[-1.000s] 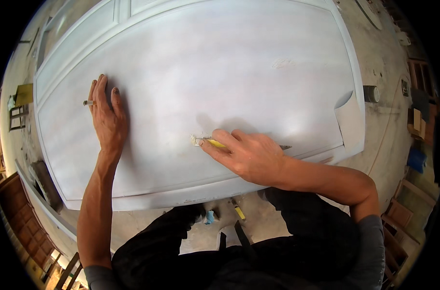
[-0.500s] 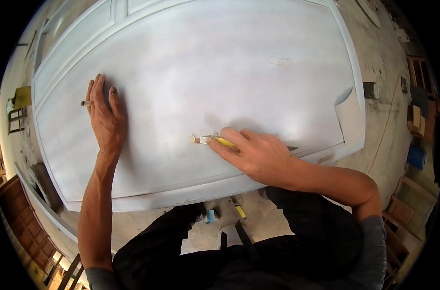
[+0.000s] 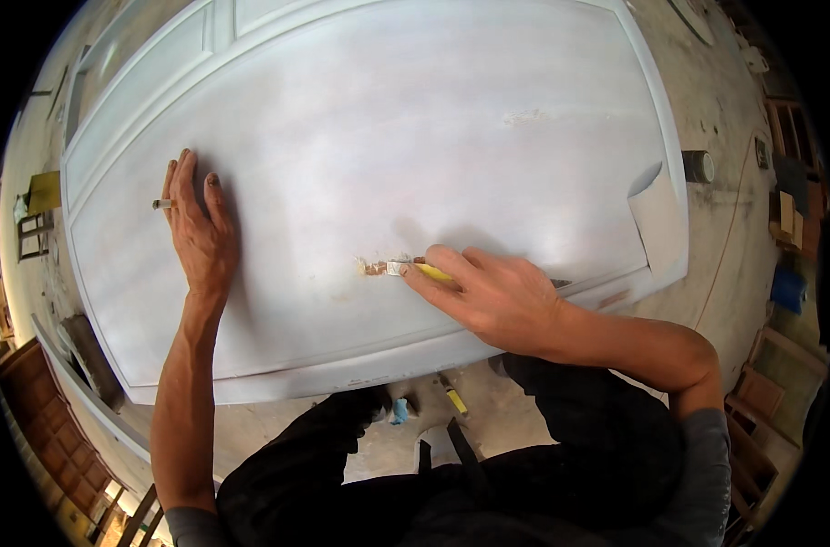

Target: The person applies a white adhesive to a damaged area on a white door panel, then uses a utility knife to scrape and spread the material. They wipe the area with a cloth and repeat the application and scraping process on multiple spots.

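A large white-painted panel, seemingly a door, lies flat in front of me. My right hand grips a yellow-handled scraper. The flat metal tip meets the panel at a rough patch, where flaked paint borders bare brown material. A dark pointed piece shows past the heel of this hand; whether it belongs to the scraper I cannot tell. On the panel's left part rests my left hand, fingers stretched out, with what looks like a cigarette held between them.
A torn or peeled flap marks the panel's right end. Beyond it a dark can lies on the floor. Between my feet are a yellow tool and a blue scrap. Brown wooden panels stand at lower left.
My right hand and the scraper have shifted slightly right, and more bare brown shows at the rough patch. The left hand stays on the panel, a little lower in the picture.
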The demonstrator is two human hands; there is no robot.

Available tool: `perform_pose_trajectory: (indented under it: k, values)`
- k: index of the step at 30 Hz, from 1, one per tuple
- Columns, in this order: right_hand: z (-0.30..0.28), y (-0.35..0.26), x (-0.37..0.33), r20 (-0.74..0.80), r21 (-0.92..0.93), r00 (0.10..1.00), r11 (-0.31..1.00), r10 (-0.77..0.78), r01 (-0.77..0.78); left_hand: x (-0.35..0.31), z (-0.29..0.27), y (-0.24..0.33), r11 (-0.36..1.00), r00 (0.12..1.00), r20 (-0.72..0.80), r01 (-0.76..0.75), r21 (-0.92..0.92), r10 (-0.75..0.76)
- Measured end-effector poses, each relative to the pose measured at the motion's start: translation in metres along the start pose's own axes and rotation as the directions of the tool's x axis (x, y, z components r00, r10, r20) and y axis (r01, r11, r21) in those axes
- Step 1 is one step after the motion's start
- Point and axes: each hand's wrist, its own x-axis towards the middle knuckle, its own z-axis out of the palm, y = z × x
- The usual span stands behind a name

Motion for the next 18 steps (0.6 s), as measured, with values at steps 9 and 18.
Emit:
perform_pose_trajectory:
  k: [9,18]
  values:
    - [-0.005,0.005,-0.014,0.027,0.007,0.999,0.999,0.039,-0.04,-0.001,-0.001,0.0,0.999,1.0,0.017,0.022,-0.03,-0.021]
    - [-0.008,0.008,-0.015,0.036,-0.004,0.998,0.999,0.05,-0.05,0.0,0.001,-0.002,0.999,1.0,0.01,-0.002,-0.033,0.002]
